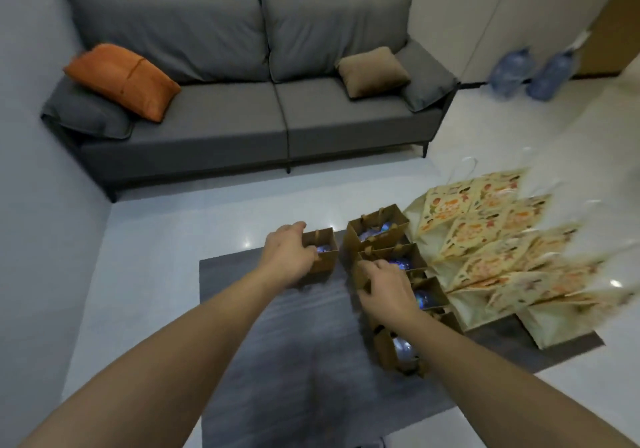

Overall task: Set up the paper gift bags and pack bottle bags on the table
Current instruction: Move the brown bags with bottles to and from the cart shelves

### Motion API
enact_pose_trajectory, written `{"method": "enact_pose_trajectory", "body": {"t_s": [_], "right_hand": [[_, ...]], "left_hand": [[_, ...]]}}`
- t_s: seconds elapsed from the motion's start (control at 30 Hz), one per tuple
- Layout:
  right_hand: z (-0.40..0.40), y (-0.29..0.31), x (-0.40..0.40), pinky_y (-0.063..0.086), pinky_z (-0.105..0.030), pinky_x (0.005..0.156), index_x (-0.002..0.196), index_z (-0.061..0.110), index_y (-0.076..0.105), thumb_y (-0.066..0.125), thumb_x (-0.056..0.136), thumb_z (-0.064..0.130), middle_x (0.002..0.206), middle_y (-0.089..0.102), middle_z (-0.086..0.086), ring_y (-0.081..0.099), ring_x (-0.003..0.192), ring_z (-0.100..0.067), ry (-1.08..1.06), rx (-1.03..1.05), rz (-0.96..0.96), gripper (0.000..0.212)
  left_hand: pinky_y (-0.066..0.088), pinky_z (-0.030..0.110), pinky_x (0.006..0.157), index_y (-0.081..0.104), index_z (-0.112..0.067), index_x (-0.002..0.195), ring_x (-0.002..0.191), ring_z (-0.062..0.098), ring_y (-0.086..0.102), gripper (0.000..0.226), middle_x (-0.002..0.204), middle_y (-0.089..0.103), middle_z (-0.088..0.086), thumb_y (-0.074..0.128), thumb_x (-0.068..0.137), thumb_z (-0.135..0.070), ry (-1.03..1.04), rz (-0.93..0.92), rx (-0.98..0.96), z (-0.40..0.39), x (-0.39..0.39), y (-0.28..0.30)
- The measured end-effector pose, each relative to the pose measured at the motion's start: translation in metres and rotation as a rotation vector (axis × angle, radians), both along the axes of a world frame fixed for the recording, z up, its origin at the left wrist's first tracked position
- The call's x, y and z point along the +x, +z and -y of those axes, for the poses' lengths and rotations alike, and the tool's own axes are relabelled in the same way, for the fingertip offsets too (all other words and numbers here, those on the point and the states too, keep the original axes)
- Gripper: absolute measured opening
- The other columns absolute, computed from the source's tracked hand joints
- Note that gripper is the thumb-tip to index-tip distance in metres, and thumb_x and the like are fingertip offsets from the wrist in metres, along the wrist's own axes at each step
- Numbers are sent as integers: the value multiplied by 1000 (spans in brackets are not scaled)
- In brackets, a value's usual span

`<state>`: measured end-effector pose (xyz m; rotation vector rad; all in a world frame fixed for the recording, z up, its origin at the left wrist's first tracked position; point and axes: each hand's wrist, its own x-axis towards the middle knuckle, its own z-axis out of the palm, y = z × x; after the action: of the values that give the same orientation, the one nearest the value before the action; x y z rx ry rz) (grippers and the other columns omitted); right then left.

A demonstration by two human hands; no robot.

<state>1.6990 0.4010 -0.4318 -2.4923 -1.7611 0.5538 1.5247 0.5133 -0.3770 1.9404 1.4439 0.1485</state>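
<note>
Nearest the camera, the grey counter [277, 361] is showing a wide bare area across its near and left parts; both forearms are crossing above it. Its left edge is running beside open floor [145, 240], and its right edge is lying close past the pile of printed bags [502, 240].

A column of brown bags [391, 347] is standing upright along the counter's right-centre, each touching or just beside the next. Shiny blue contents are showing in their open tops. The nearest one is sitting near the counter's right front edge.

The right hand [388, 292] is resting over the middle of this column, its fingers curled down onto a bag rim; whether they are actually gripping it cannot be told.

The left hand [289, 257] is gripping a single bag [322, 257] from its left side, fingers wrapped round the left wall and rim. This bag is standing apart from the column, with a narrow gap between, close to the counter's far edge.

To the right, the printed bags are lying flat and overlapped like shingles, some overhanging the counter's right and far edges; that side is blurred.

Beyond the far edge, a strip of floor is separating the counter from a grey sofa [242, 118] bearing an orange cushion [121, 80] and a tan cushion [372, 70]. Two water jugs [533, 73] are standing at the far right wall.
</note>
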Motion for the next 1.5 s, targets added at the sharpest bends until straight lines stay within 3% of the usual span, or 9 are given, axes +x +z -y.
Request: {"method": "enact_pose_trajectory", "body": {"t_s": [0.1,0.2,0.33,0.6,1.0,1.3,1.5], "right_hand": [[41,29,21,43,-42,104,149,24,43,57,92,30,137,53,-5,46,128,-29,-125,74,3,59],[85,59,56,42,-37,102,149,26,43,59,92,31,134,54,-5,48,126,-29,-261,170,18,59],[162,102,116,42,-41,105,152,28,37,59,93,37,138,52,-6,46,129,-30,-427,278,67,64],[411,152,237,40,-42,106,153,25,35,58,93,42,141,50,-9,43,131,-32,-846,425,138,66],[749,147,281,39,-42,108,154,24,33,58,96,44,144,49,-7,43,132,-29,-1426,373,229,66],[891,93,264,41,-41,107,152,25,36,58,95,45,142,51,-5,45,132,-27,-1838,319,154,64],[960,77,299,43,-40,109,150,26,40,61,94,45,144,52,-2,47,132,-23,-2043,289,193,63]], "left_hand": [[40,42,110,38,-22,152,138,29,41,58,153,43,7,59,99,-29,-170,-36,113,27,33,32],[40,43,108,42,-22,148,135,29,41,52,149,45,6,56,99,-32,-365,-50,244,63,84,64],[40,45,109,41,-21,149,135,29,39,56,147,46,6,52,97,-37,-636,-66,408,128,174,102],[37,43,111,41,-16,150,138,33,39,60,147,46,9,54,96,-39,-1101,35,507,348,351,126],[37,43,114,34,-23,154,142,27,33,61,158,36,4,54,99,-41,-1652,147,538,692,504,123],[35,44,116,34,-26,154,145,27,29,61,161,31,4,55,99,-42,-2064,195,498,873,561,87],[35,44,113,36,-25,152,144,28,29,59,159,32,6,54,100,-43,-2299,200,467,965,616,64]]}}
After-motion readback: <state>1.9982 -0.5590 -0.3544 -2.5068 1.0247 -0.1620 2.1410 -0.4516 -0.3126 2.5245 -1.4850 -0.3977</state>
